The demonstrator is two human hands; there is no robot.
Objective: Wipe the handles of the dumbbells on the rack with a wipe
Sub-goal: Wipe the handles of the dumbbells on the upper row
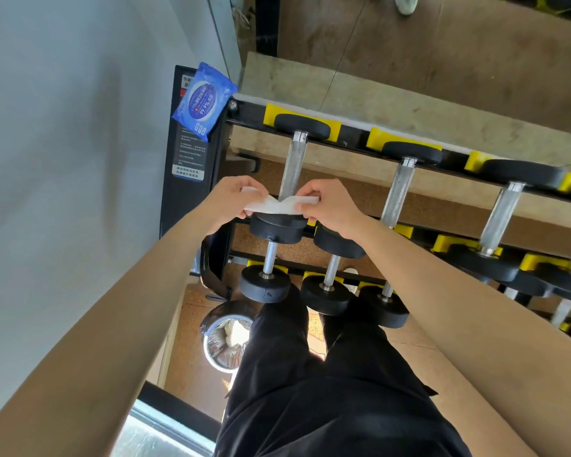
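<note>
Up and to the left of the fingers, a blue wipe pack (203, 100) sits against the rack's black end panel (187, 179). The left hand (228, 202) pinches one end of the white wipe (277, 206) between thumb and curled fingers. The right hand (332, 206) pinches the other end the same way, so the sheet is stretched between them. It lies across the near end of the first dumbbell handle (292, 166), just above the black head; whether it touches the steel I cannot tell.

By my reading the wiping is only starting. Further right of the fingers, the second handle (399, 192) and third handle (501, 216) wait, as do the lower-row handles (269, 258) below the hands.

The fingertips under the sheet are hidden, and the rack (353, 133) runs off the right edge. Below the left hand, a lined bin (211, 344) holds white scraps (possibly spent wipes).
</note>
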